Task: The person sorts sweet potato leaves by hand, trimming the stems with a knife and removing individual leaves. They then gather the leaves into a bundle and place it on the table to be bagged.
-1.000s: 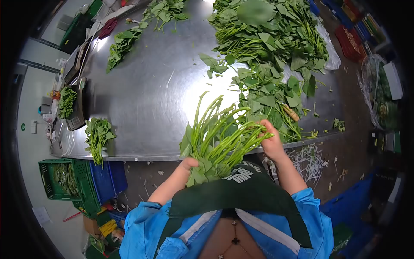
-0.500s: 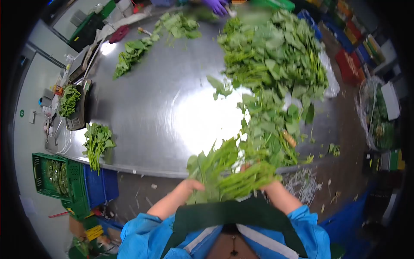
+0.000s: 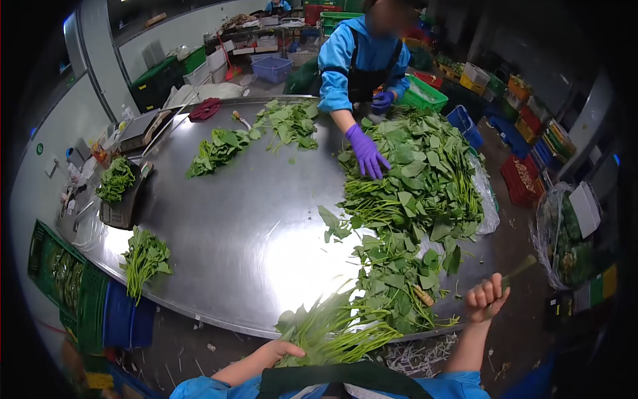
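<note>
No writing, label or number can be read here.

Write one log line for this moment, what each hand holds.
left hand: grips bundle of leafy greens at steel table edge | right hand: raised, fist on green stem | co-worker's gloved hand: on greens pile

L hand (image 3: 282,349) grips greens bunch (image 3: 332,329); R hand (image 3: 486,296) up, pinching stem (image 3: 518,269).
</note>
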A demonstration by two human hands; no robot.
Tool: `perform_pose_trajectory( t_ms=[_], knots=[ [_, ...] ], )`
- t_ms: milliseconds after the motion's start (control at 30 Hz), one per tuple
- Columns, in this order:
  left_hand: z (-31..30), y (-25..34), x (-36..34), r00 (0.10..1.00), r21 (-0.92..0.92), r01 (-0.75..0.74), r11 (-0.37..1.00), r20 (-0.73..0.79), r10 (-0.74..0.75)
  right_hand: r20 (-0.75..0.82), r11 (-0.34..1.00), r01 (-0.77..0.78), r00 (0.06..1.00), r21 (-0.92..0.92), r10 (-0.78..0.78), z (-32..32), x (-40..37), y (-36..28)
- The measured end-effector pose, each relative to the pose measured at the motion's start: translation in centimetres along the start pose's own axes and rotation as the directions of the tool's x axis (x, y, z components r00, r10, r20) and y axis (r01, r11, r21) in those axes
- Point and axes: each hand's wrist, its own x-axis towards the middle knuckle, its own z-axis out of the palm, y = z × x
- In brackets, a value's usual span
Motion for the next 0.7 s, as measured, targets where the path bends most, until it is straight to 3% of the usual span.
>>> perform_pose_trajectory(
  t_ms=[33, 67, 100, 133, 167, 200, 233, 267, 300, 367, 500, 567, 600, 700],
  knots=[
    [0.7, 0.2, -0.5, 0.999, 0.019, -0.044, 0.999, -0.028, 0.045, -0.089, 0.955, -0.059, 0.995, -0.291, 0.034, -1.2, 0.3, -1.2],
    [0.7, 0.4, -0.7, 0.999, -0.011, -0.038, 0.999, -0.014, 0.038, -0.189, 0.827, -0.137, 0.981, -0.546, 0.038, -2.3, 0.4, -1.3],
    [0.7, 0.4, -0.7, 0.999, 0.004, -0.037, 0.999, -0.013, 0.037, -0.247, 0.284, -0.236, 0.969, -0.929, -0.005, -4.1, 0.9, 0.6],
    [0.7, 0.3, -0.6, 0.997, -0.01, -0.072, 0.997, -0.005, 0.072, -0.27, -0.386, -0.278, 0.96, -0.88, -0.077, -5.2, 1.4, 2.9],
    [0.5, 0.3, -0.5, 0.994, -0.025, -0.112, 0.993, 0.005, 0.112, -0.341, -0.655, -0.174, 0.93, -0.735, 0.136, -4.0, 0.8, 4.2],
    [0.0, 0.2, -0.3, 0.99, 0.015, -0.135, 0.991, -0.033, 0.135, -0.454, -0.84, 0.015, 0.836, -0.542, 0.308, -3.1, -0.4, 5.7],
    [0.3, 0.6, -0.4, 0.988, 0.012, -0.152, 0.988, -0.026, 0.152, -0.272, -0.44, -0.114, 0.91, -0.891, 0.314, -5.0, -2.4, 7.4],
    [0.7, 0.6, -0.7, 0.984, 0.006, -0.174, 0.985, -0.024, 0.174, -0.304, -0.079, -0.299, 0.857, -0.951, 0.416, -3.2, -2.6, 8.8],
    [0.9, 0.5, -1.2, 0.982, 0.002, -0.186, 0.983, -0.032, 0.186, -0.296, 0.277, -0.488, 0.799, -0.828, 0.524, -0.7, -3.4, 10.7],
    [0.8, 0.6, -1.4, 0.986, -0.002, -0.162, 0.987, -0.042, 0.162, -0.195, 0.61, -0.551, 0.811, -0.57, 0.551, 1.6, -5.2, 14.2],
    [1.3, 1.2, -0.6, 0.991, -0.01, -0.135, 0.991, -0.001, 0.135, -0.353, 0.651, -0.66, 0.751, -0.375, 0.558, 0.2, -6.4, 16.8],
    [1.9, 1.4, -0.5, 0.992, -0.018, -0.127, 0.992, 0.024, 0.127, -0.261, 0.739, -0.641, 0.765, -0.207, 0.589, -0.2, -6.8, 16.7],
    [2.1, 1.4, -0.5, 0.991, -0.021, -0.126, 0.992, 0.032, 0.127, -0.133, 0.766, -0.641, 0.757, 0.043, 0.64, -0.4, -7.2, 16.8],
    [2.4, 1.8, -0.5, 0.99, -0.043, -0.128, 0.991, 0.052, 0.13, -0.195, 0.715, -0.691, 0.69, 0.11, 0.697, -1.0, -8.4, 17.7]
  ],
)
